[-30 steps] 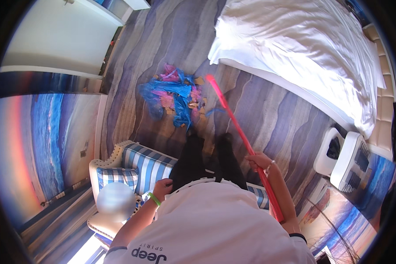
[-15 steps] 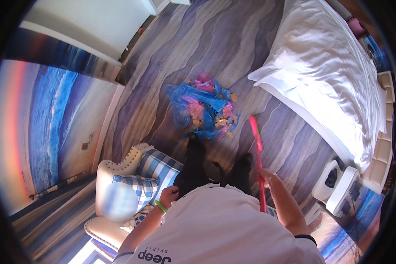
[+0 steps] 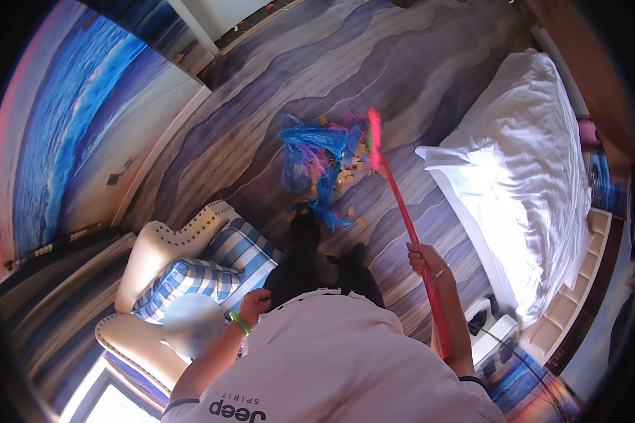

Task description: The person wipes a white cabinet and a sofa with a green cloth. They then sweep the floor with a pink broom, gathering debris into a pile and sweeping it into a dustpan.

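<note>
My right hand [image 3: 427, 261] is closed around the long red handle of a broom [image 3: 406, 215], whose bright pink head is held out over the floor. The broom head is at the right edge of a pile of crumpled blue plastic bags [image 3: 317, 137], pink plastic bags [image 3: 317, 167] and small tan scraps [image 3: 347, 175]. A few scraps lie loose nearer my feet. My left hand [image 3: 254, 304], with a green band at the wrist, hangs by my side near the armchair; its fingers are curled in and nothing shows in them.
On the left stands a cream armchair [image 3: 148, 243] with a blue checked cushion [image 3: 190, 285]. A bed with white bedding [image 3: 504, 162] takes up the right side. White appliances [image 3: 492, 338] stand behind it at the lower right. Patterned wood-look floor [image 3: 247, 92] stretches ahead to a doorway.
My right hand has brought the broom forward and left, so its head has moved from right of the pile to the pile's edge. The pile's right side is more spread out.
</note>
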Motion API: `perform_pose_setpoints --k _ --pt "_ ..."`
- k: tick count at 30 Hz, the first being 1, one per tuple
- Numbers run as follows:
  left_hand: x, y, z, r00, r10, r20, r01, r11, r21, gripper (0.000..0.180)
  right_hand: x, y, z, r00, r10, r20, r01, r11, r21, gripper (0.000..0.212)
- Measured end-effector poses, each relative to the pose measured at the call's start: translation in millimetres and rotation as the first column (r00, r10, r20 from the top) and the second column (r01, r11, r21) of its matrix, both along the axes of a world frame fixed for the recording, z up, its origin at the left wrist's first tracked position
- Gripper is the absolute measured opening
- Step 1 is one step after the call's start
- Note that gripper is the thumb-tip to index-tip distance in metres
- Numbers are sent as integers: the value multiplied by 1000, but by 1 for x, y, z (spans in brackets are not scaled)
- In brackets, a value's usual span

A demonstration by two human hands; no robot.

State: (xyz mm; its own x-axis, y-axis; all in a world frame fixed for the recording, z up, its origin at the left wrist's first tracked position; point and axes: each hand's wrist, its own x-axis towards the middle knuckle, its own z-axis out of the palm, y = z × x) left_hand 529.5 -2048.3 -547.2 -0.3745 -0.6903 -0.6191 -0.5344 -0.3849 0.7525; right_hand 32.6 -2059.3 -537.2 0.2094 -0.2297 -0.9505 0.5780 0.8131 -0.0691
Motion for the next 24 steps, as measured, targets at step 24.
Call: perform_pose_setpoints --k 24 --pt "-257 127 18 908 344 238 -320 938 -133 17 -255 -33 -49 690 637 -345 -665 746 48 26"
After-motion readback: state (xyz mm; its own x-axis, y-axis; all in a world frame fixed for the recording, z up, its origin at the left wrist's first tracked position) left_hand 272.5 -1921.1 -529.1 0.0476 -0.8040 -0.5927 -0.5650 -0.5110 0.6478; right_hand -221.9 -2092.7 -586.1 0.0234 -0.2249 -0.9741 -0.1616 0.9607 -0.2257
